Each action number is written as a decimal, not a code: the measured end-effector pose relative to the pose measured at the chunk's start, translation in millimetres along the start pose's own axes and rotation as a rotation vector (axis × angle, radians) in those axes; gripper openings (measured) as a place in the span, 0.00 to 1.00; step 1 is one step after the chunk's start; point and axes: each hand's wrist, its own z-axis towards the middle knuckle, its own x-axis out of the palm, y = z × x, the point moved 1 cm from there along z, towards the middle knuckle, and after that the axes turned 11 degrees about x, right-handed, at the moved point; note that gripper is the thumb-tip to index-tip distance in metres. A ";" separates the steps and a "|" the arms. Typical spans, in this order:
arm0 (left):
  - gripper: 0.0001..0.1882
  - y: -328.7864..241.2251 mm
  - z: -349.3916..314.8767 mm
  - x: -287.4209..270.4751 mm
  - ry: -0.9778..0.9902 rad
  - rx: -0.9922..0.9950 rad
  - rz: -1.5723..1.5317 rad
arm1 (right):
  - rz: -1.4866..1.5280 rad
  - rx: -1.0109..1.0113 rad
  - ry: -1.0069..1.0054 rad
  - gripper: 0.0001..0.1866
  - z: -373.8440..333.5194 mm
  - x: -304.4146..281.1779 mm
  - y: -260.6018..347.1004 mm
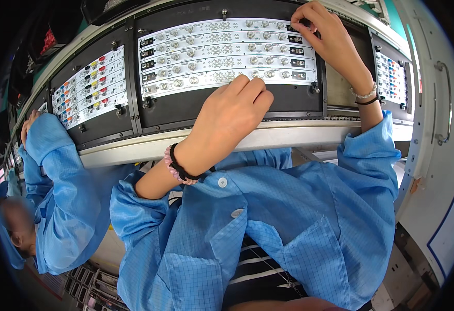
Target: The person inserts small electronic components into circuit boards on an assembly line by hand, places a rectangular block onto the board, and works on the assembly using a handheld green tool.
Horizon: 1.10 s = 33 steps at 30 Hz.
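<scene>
A black carrier (pixel 289 101) holds several white circuit strips (pixel 221 49), each with rows of round silver parts and a small black connector at its ends. My left hand (pixel 232 111), with a pink and black band at the wrist, rests knuckles-up on the lowest strip, fingers curled together and nothing visible in them. At the top right corner of the panel, my right hand (pixel 322 33), with a bead bracelet at the wrist, has its fingertips pinched on a black connector (pixel 295 27) of the top strip.
A second carrier (pixel 89 85) to the left bears strips with coloured parts, and a third (pixel 391 78) lies at the right. All sit on a pale conveyor rail (pixel 289 137). A co-worker in a blue coat (pixel 61 197) leans in at the left, one hand (pixel 27 127) by the rail.
</scene>
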 end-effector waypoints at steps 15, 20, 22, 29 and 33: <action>0.06 3.6 -8.9 -9.9 -0.175 0.085 -0.161 | -0.058 -0.013 -0.056 0.04 -2.5 1.1 8.4; 0.07 3.9 -12.0 -15.4 -0.222 0.003 -0.342 | -0.124 -0.023 -0.067 0.04 -2.8 2.0 10.8; 0.08 5.0 -15.1 -16.5 -0.245 -0.031 -0.385 | -0.157 -0.025 -0.067 0.04 -2.9 2.9 11.7; 0.07 9.8 -31.0 -30.4 -0.269 -0.188 -0.637 | 0.649 -0.481 -0.337 0.03 9.1 31.7 -19.0; 0.06 13.1 -47.6 -37.5 -0.321 -0.349 -0.893 | 0.015 0.085 -0.029 0.07 -8.5 2.5 -14.9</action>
